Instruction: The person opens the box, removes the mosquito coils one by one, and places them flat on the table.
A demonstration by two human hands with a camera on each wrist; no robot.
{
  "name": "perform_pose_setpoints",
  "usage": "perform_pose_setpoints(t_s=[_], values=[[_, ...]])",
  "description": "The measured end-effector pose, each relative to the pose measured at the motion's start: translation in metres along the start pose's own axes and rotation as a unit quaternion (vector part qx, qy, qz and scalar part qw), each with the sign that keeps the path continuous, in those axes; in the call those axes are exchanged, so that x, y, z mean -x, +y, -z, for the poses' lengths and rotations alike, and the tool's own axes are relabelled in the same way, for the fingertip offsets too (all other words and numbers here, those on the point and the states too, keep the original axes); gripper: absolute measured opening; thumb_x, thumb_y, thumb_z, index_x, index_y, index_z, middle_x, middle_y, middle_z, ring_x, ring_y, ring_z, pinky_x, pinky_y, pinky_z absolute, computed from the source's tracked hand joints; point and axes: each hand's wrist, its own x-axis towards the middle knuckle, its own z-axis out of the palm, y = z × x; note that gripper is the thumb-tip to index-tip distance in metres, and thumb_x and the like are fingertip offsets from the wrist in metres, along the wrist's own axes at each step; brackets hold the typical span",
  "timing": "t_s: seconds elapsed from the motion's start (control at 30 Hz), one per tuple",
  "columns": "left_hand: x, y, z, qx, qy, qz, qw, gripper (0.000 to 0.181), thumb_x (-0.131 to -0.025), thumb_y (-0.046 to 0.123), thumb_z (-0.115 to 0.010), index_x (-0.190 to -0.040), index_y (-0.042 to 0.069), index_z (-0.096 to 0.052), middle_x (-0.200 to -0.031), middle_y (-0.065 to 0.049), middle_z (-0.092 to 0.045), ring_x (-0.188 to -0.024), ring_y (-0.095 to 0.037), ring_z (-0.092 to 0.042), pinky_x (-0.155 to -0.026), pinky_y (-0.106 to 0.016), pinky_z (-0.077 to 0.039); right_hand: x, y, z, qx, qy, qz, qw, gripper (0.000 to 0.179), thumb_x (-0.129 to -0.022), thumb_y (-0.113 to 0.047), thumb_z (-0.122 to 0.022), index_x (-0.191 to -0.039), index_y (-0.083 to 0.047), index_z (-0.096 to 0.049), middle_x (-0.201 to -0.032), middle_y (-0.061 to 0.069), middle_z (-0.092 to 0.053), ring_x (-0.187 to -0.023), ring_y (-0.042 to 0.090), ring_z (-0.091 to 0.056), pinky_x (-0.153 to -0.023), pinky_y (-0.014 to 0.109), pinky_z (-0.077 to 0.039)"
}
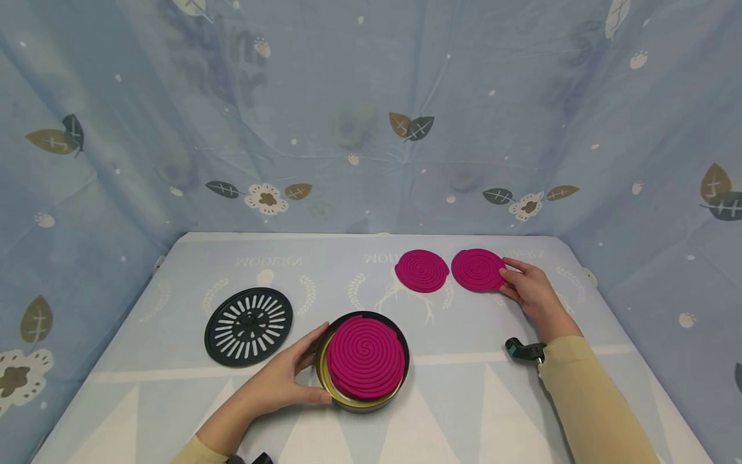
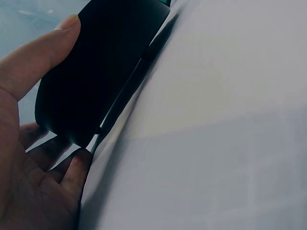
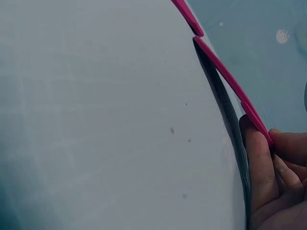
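Observation:
A round dark tin (image 1: 322, 380) with a gold-coloured inside stands near the front middle, magenta mosquito coils (image 1: 366, 356) piled in it. My left hand (image 1: 290, 374) grips the tin's left side, thumb at the front and fingers behind; the left wrist view shows the thumb and fingers around its dark wall (image 2: 100, 67). At the back right, my right hand (image 1: 530, 290) pinches the right edge of a magenta mosquito coil (image 1: 476, 270) between thumb and fingers. In the right wrist view, that coil (image 3: 230, 81) is tilted, its held edge raised off the table.
Another magenta coil (image 1: 422, 271) lies flat just left of the pinched one. A black slotted round lid (image 1: 248, 327) rests on the table left of the tin. Behind the patterned table (image 1: 452, 412) hangs a blue printed cloth (image 1: 359, 77), which also closes off both sides.

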Motion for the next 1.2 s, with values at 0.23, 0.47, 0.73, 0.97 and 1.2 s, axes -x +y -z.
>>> perform_pose_setpoints(t_s=[0.23, 0.47, 0.73, 0.97, 1.2], values=[[0.0, 0.0, 0.0, 0.001, -0.001, 0.001, 1.0, 0.119, -0.063, 0.037, -0.094, -0.158, 0.02, -0.025, -0.158, 0.007, -0.029, -0.144, -0.012, -0.028, -0.114, -0.028, -0.035, -0.006, 0.003, 0.0, 0.031, 0.004, -0.006, 0.9995, 0.061, -0.102, -0.02, -0.056, -0.155, -0.006, -0.03, -0.111, 0.003, -0.057, -0.081, 0.002, -0.063, -0.08, 0.021, -0.06], [0.0, 0.003, 0.0, 0.003, -0.001, 0.005, 1.0, 0.119, -0.062, 0.036, -0.095, -0.158, 0.02, -0.026, -0.158, 0.006, -0.029, -0.144, -0.011, -0.029, -0.113, -0.027, -0.036, -0.007, 0.005, 0.001, 0.041, -0.001, -0.005, 0.9991, 0.063, -0.102, -0.024, -0.057, -0.155, -0.006, -0.03, -0.118, 0.008, -0.055, -0.084, 0.002, -0.065, -0.082, 0.023, -0.059], [0.0, 0.005, 0.0, 0.005, 0.0, 0.004, 1.0, 0.119, -0.063, 0.034, -0.095, -0.158, 0.019, -0.026, -0.158, 0.005, -0.029, -0.143, -0.011, -0.029, -0.113, -0.027, -0.036, -0.006, 0.001, 0.0, 0.07, -0.004, -0.013, 0.9975, 0.064, -0.102, -0.027, -0.058, -0.156, -0.007, -0.029, -0.138, 0.017, -0.047, -0.089, 0.002, -0.063, -0.086, 0.024, -0.058], [0.001, 0.005, 0.0, 0.008, -0.001, 0.004, 1.0, 0.119, -0.062, 0.034, -0.095, -0.158, 0.019, -0.026, -0.158, 0.005, -0.029, -0.143, -0.011, -0.029, -0.113, -0.027, -0.036, 0.001, -0.003, 0.004, 0.095, -0.008, -0.007, 0.9954, 0.064, -0.103, -0.025, -0.055, -0.156, -0.004, -0.026, -0.148, 0.023, -0.039, -0.095, 0.003, -0.062, -0.09, 0.025, -0.057], [0.0, 0.005, 0.0, 0.004, 0.001, 0.004, 1.0, 0.119, -0.062, 0.035, -0.095, -0.158, 0.021, -0.027, -0.158, 0.007, -0.03, -0.143, -0.01, -0.028, -0.113, -0.027, -0.036, 0.004, -0.003, 0.011, 0.087, -0.017, 0.013, 0.9959, 0.067, -0.102, -0.023, -0.057, -0.156, -0.001, -0.024, -0.147, 0.027, -0.04, -0.1, 0.002, -0.061, -0.094, 0.026, -0.055]])
